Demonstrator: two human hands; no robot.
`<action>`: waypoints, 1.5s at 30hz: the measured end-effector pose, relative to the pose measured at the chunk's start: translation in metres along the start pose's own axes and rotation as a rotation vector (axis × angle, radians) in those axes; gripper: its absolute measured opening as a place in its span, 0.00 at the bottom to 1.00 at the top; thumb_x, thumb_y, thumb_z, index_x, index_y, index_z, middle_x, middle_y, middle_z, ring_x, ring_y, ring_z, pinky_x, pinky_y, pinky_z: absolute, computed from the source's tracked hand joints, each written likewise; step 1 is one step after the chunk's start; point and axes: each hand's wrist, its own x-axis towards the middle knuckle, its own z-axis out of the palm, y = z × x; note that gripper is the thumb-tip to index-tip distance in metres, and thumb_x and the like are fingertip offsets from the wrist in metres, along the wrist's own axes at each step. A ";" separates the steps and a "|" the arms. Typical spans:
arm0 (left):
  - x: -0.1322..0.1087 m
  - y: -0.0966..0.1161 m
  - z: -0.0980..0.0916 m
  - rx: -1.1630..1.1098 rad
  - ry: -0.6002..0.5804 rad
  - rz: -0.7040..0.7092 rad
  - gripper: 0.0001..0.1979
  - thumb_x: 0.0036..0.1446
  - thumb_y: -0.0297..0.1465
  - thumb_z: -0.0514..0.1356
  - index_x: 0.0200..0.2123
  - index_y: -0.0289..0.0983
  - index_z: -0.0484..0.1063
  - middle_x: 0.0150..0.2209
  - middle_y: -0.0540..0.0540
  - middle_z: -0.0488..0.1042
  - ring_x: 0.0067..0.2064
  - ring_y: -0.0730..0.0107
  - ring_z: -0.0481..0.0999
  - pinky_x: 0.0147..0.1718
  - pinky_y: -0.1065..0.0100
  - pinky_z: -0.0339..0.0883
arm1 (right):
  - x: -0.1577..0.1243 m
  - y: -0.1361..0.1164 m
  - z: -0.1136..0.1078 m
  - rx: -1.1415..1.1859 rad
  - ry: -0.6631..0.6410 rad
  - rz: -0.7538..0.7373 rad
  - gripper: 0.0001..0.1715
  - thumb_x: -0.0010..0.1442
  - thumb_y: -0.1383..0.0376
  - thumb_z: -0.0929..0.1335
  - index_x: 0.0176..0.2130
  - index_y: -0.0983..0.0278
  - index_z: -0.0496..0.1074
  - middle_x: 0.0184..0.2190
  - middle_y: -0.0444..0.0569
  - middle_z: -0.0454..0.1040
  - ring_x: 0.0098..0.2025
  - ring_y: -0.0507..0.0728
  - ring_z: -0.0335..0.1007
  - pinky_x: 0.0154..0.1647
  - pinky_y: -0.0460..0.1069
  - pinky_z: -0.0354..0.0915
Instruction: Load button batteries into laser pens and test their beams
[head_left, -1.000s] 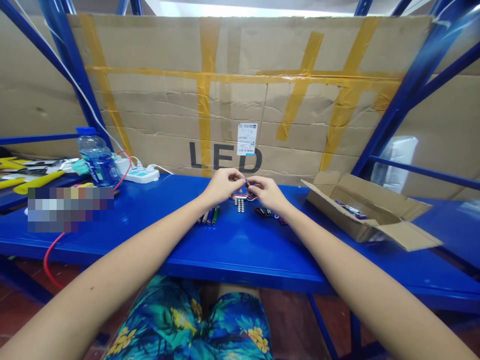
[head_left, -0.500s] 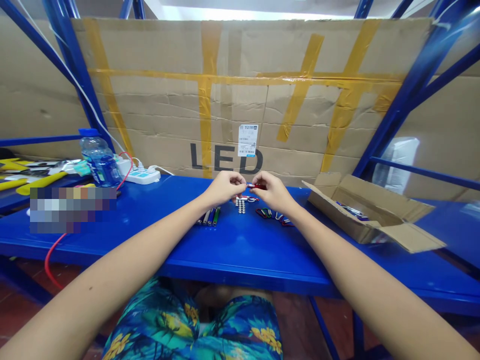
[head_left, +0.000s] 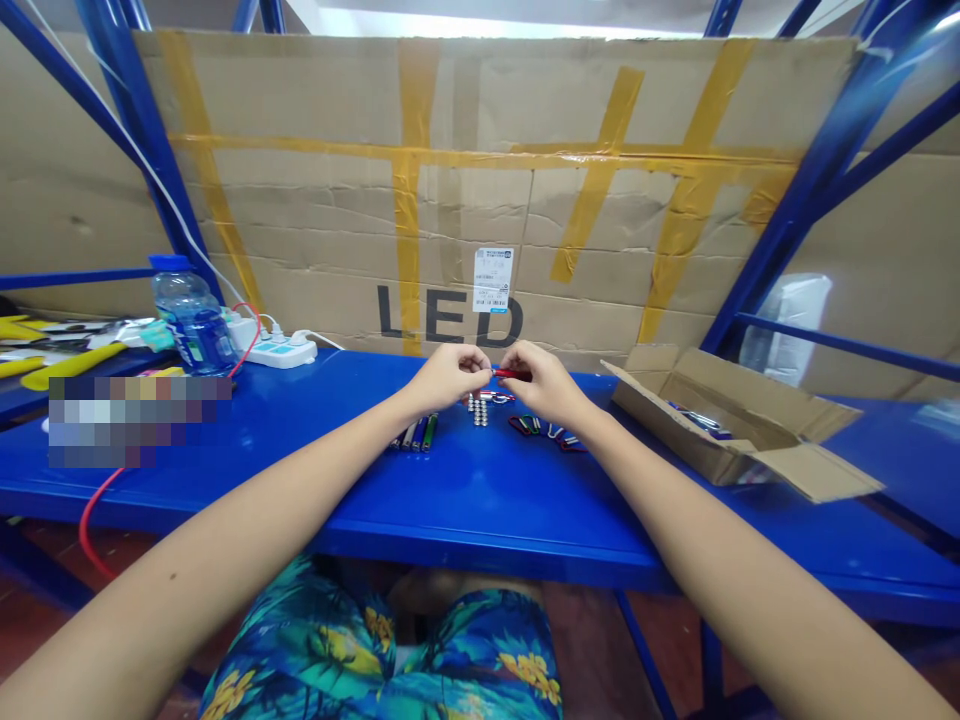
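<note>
A small red metal tube, like a mini flashlight body, is pinched in my right hand. My left hand has its fingers closed at the tube's left end; whatever lies between those fingertips is hidden. Below the hands, small silver button cells stand in short rows on the blue table. Just behind the cells lies a red and silver piece. Left of them is a row of slim coloured tubes, partly covered by my left wrist. Several coloured carabiners lie beneath my right wrist.
An open cardboard box with small metallic items stands at the right. On the left are a blue-capped bottle, a white power strip and a red cable. A large taped cardboard sheet stands behind the table.
The silver piece that showed between my fingertips at the red tube's left end is mostly out of sight now. Both hands stay almost in place; the view has shifted slightly.
</note>
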 end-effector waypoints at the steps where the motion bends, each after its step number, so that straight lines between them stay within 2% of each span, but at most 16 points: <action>1: 0.000 0.000 0.000 0.000 -0.002 -0.003 0.01 0.49 0.25 0.59 0.27 0.34 0.70 0.19 0.52 0.70 0.19 0.77 0.68 0.18 0.73 0.61 | 0.000 -0.001 0.000 0.000 -0.004 -0.009 0.03 0.54 0.69 0.67 0.31 0.62 0.67 0.29 0.46 0.67 0.31 0.55 0.62 0.33 0.50 0.59; 7: -0.001 0.004 -0.002 0.024 0.001 0.011 0.01 0.50 0.25 0.58 0.28 0.34 0.70 0.18 0.52 0.70 0.19 0.77 0.68 0.20 0.73 0.62 | 0.000 -0.009 -0.002 -0.056 -0.067 -0.073 0.09 0.62 0.65 0.63 0.30 0.63 0.69 0.29 0.49 0.69 0.33 0.56 0.64 0.37 0.52 0.59; 10: -0.001 0.005 -0.003 0.025 -0.010 0.021 0.02 0.50 0.25 0.58 0.27 0.34 0.70 0.18 0.52 0.69 0.19 0.77 0.67 0.21 0.73 0.62 | 0.000 -0.009 -0.002 -0.093 -0.029 -0.083 0.02 0.57 0.66 0.67 0.32 0.62 0.68 0.30 0.48 0.67 0.33 0.56 0.63 0.35 0.51 0.59; 14: -0.001 0.003 -0.003 0.020 -0.034 0.022 0.02 0.50 0.24 0.58 0.27 0.34 0.70 0.17 0.52 0.69 0.19 0.77 0.68 0.20 0.73 0.61 | 0.000 -0.006 -0.002 -0.070 0.003 -0.048 0.07 0.51 0.72 0.67 0.33 0.63 0.66 0.30 0.46 0.66 0.31 0.55 0.62 0.32 0.50 0.59; 19: -0.001 0.002 -0.003 0.043 -0.034 0.020 0.02 0.49 0.24 0.58 0.27 0.33 0.70 0.18 0.52 0.69 0.19 0.78 0.67 0.19 0.75 0.60 | 0.000 -0.004 -0.003 -0.032 -0.029 -0.052 0.02 0.56 0.69 0.67 0.31 0.63 0.69 0.29 0.47 0.69 0.32 0.55 0.65 0.34 0.50 0.60; 24: -0.002 0.003 -0.002 0.064 -0.019 0.019 0.02 0.48 0.23 0.59 0.28 0.33 0.70 0.19 0.53 0.69 0.21 0.78 0.68 0.19 0.75 0.61 | 0.001 -0.006 -0.004 -0.098 -0.103 -0.120 0.10 0.62 0.69 0.62 0.32 0.64 0.71 0.29 0.49 0.71 0.34 0.56 0.67 0.39 0.52 0.61; 27: -0.001 0.001 -0.002 0.047 -0.030 0.029 0.01 0.49 0.24 0.59 0.28 0.33 0.70 0.19 0.52 0.69 0.20 0.78 0.67 0.19 0.75 0.60 | 0.000 -0.005 -0.005 -0.101 -0.065 -0.078 0.02 0.57 0.68 0.68 0.34 0.64 0.69 0.32 0.48 0.69 0.35 0.56 0.66 0.37 0.51 0.62; 30: 0.000 -0.002 -0.001 0.037 -0.039 0.029 0.01 0.49 0.24 0.59 0.28 0.33 0.71 0.18 0.53 0.69 0.19 0.78 0.67 0.19 0.75 0.59 | 0.000 -0.003 -0.005 -0.085 -0.032 -0.046 0.09 0.51 0.70 0.70 0.34 0.63 0.66 0.31 0.46 0.67 0.33 0.55 0.64 0.34 0.49 0.61; 34: -0.001 -0.001 -0.001 0.037 -0.033 0.018 0.01 0.50 0.24 0.59 0.28 0.32 0.71 0.18 0.52 0.69 0.19 0.78 0.67 0.19 0.75 0.60 | 0.000 -0.004 -0.005 -0.069 -0.039 -0.059 0.03 0.56 0.69 0.68 0.31 0.64 0.67 0.28 0.46 0.67 0.30 0.53 0.62 0.32 0.49 0.59; 41: -0.001 0.002 -0.001 0.039 -0.049 0.055 0.02 0.51 0.26 0.59 0.28 0.33 0.70 0.18 0.52 0.69 0.20 0.78 0.67 0.19 0.76 0.59 | 0.000 -0.014 -0.005 -0.119 -0.116 -0.089 0.12 0.63 0.66 0.61 0.29 0.64 0.69 0.27 0.48 0.70 0.31 0.55 0.65 0.35 0.51 0.59; 44: -0.001 0.003 -0.001 0.008 -0.057 0.062 0.03 0.52 0.27 0.59 0.29 0.32 0.70 0.19 0.52 0.69 0.20 0.78 0.67 0.19 0.76 0.60 | -0.001 -0.015 -0.004 -0.098 -0.091 -0.040 0.04 0.58 0.65 0.66 0.31 0.64 0.66 0.28 0.46 0.68 0.30 0.55 0.63 0.32 0.50 0.58; 45: -0.001 0.003 -0.001 -0.001 -0.057 0.063 0.03 0.53 0.27 0.59 0.29 0.32 0.71 0.19 0.51 0.70 0.20 0.78 0.68 0.20 0.75 0.60 | -0.001 -0.014 -0.003 -0.080 -0.073 -0.032 0.05 0.55 0.66 0.67 0.32 0.63 0.65 0.28 0.46 0.67 0.30 0.54 0.62 0.31 0.49 0.58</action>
